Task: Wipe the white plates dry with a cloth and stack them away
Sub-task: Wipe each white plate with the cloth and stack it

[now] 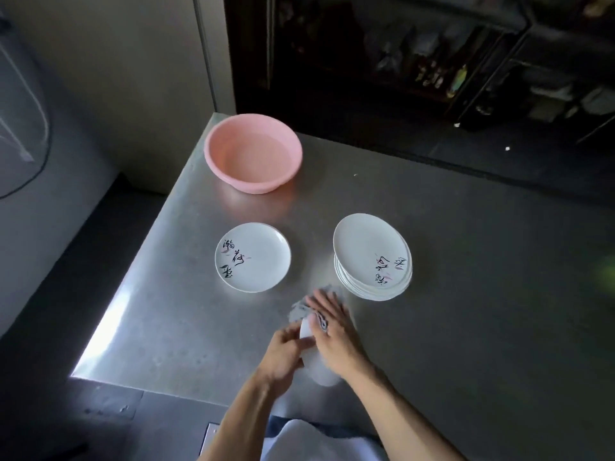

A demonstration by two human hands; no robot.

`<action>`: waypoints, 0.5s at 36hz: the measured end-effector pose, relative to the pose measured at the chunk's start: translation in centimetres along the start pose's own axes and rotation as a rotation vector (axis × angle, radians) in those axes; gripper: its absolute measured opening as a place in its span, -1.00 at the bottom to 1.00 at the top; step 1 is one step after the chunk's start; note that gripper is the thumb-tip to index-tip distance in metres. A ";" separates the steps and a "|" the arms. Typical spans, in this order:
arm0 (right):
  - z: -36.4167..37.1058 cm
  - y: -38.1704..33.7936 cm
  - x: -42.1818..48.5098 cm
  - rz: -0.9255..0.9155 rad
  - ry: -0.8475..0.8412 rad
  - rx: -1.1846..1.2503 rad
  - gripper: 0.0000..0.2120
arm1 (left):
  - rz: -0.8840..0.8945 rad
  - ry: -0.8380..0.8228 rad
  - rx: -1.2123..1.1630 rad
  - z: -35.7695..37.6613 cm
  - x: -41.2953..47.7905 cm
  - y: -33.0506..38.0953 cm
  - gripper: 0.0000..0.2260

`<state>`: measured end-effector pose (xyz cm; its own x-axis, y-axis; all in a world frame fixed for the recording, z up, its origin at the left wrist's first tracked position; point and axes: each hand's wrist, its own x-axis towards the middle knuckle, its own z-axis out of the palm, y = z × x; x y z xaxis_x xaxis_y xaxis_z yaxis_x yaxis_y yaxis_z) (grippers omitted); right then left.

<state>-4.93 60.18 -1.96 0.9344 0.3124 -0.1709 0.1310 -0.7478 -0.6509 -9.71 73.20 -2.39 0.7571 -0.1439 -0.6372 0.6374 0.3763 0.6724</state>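
Steel counter carried everything we saw. We had our left hand and right hand together near the counter's front edge, with the held plate between them. Held plate was white, tipped up on edge rather than flat, and motion-blurred. We could not tell whether its lower rim touched the counter.

Left hand gripped the plate's left rim, with its fingers curled onto the plate and close together. Blur hid finer detail.

Right hand lay over the grey cloth, pressing it against the plate's upper part. Its fingers were straight, side by side with only slight gaps, pointing away from us. Thumb was hidden, so we could not tell whether it pinched the cloth. Cloth bunched out past the fingertips and showed a dark-striped edge under the palm.

Single plate sat flat, left of the hands and farther back. It was white with black brush lettering and pink strokes. Stack of plates sat to the right, with the same pattern on the top one and several rims visible beneath. Cloth's far end was near the stack, but we could not tell if they touched.

Pink basin stood behind the single plate, apart from it, near the counter's back left corner.
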 end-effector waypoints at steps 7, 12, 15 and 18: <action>0.1 0.2 1.6 0.388 0.080 0.137 -0.59 | -0.026 0.057 -0.050 0.8 0.7 1.1 -0.75; 1.2 1.3 -0.7 -0.169 -0.013 0.119 -0.60 | 0.064 0.005 0.094 -0.1 0.2 1.4 -0.82; 0.1 2.2 0.2 0.070 0.084 0.166 -0.60 | 0.042 0.024 0.135 0.0 0.2 1.5 -0.77; -0.7 1.1 0.2 0.043 0.024 0.203 -0.60 | 0.027 0.008 0.160 0.4 0.4 1.9 -0.77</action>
<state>-4.33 59.03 -2.22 0.9457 0.2668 -0.1856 0.0238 -0.6263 -0.7792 -8.15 73.52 -1.24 0.7733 -0.1279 -0.6210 0.6323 0.2290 0.7401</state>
